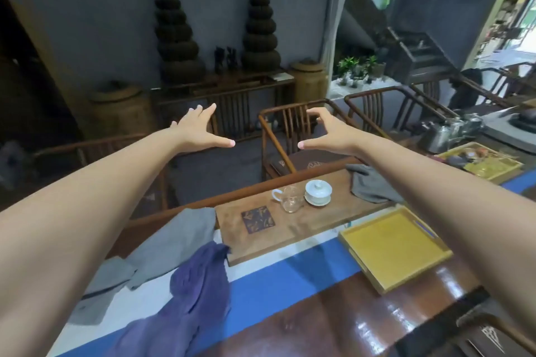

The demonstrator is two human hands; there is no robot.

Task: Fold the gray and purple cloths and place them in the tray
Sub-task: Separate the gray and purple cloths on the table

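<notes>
A purple cloth (191, 298) lies crumpled on the blue-and-white table runner at the lower left. One gray cloth (177, 240) is spread beside it at the left, and another gray cloth (371, 185) lies bunched at the right end of the wooden tea board. The yellow tray (394, 246) sits at the right with nothing in it. Both my arms stretch forward, high above the table. My left hand (200, 130) has straight spread fingers and holds nothing. My right hand (324, 133) has loosely curled fingers and holds nothing.
On the wooden tea board (261, 243) stand a white lidded cup (318, 193), a glass pitcher (291, 199) and a dark coaster (258, 219). Wooden chairs (290, 130) stand beyond the table. A second tray with tea items (484, 165) and kettles are at the far right.
</notes>
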